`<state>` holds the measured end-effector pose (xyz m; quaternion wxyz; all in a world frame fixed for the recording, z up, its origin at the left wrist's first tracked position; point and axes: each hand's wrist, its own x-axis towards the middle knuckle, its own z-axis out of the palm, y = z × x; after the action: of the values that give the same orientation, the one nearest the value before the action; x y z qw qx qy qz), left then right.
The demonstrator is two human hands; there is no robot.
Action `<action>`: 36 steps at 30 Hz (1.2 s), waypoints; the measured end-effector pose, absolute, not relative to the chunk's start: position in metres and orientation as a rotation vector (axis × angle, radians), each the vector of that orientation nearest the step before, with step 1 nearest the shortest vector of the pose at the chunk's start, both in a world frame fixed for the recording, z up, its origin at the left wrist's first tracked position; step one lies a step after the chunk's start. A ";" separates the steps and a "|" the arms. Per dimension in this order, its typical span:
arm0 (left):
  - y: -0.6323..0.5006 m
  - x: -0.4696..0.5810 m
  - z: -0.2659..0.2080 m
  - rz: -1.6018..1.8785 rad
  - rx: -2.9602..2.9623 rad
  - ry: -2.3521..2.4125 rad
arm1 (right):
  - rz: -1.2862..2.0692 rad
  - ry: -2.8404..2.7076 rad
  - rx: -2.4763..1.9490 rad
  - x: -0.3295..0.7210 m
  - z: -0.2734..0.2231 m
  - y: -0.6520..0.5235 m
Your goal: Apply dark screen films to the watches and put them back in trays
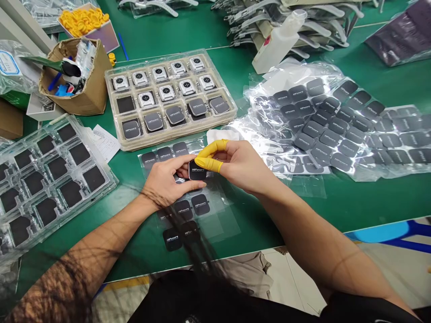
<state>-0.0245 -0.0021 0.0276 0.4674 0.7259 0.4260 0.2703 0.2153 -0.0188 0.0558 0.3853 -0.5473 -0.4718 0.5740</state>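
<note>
My left hand (170,179) holds a smartwatch body (198,172) by its edges, with the fingers behind it and the thumb below. Its dark face carries white "HiFuture" lettering. Yellow finger cots cover the thumb and forefinger of my right hand (232,163), which press on the watch's upper edge. Whether those fingertips also grip a film corner cannot be made out. Under both hands lies a clear sheet of black HiFuture film stickers (201,204). Just beyond stands a blister tray (175,137) of watch bodies, some showing silver sensor backs, others dark HiFuture faces.
More film sheets (323,130) spread to the right, near a white bottle (279,42). Trays with black-padded pockets (47,211) stand at left. Behind them are a cardboard box of tools (89,96) and a box of yellow finger cots (84,22). Stacked watch straps (286,22) lie far back.
</note>
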 end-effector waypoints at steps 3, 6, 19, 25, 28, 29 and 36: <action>-0.002 -0.024 0.027 0.668 1.769 1.042 | 1.461 -1.209 -1.391 0.215 0.057 -0.019; -0.001 -0.025 0.027 0.677 1.756 1.031 | 1.460 -1.217 -1.394 0.215 0.058 -0.019; -0.002 -0.023 0.026 0.723 1.590 1.031 | 1.117 -1.265 -1.473 0.219 0.055 -0.021; -0.002 -0.024 0.027 0.726 1.538 1.024 | 1.508 -1.270 -1.437 0.204 0.043 -0.018; -0.002 -0.024 0.026 0.730 1.523 1.035 | 1.500 -1.112 -1.480 0.197 0.035 -0.018; -0.002 -0.024 0.025 0.735 1.515 1.033 | 1.490 -1.087 -1.474 0.197 0.033 -0.018; 0.000 -0.022 0.025 0.749 1.540 0.995 | 1.336 -1.239 -1.457 0.199 0.030 -0.026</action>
<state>-0.0222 0.0005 0.0247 0.5485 0.6501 0.4201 0.3162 0.1990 -0.0261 0.0303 0.3934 -0.5740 -0.4884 0.5266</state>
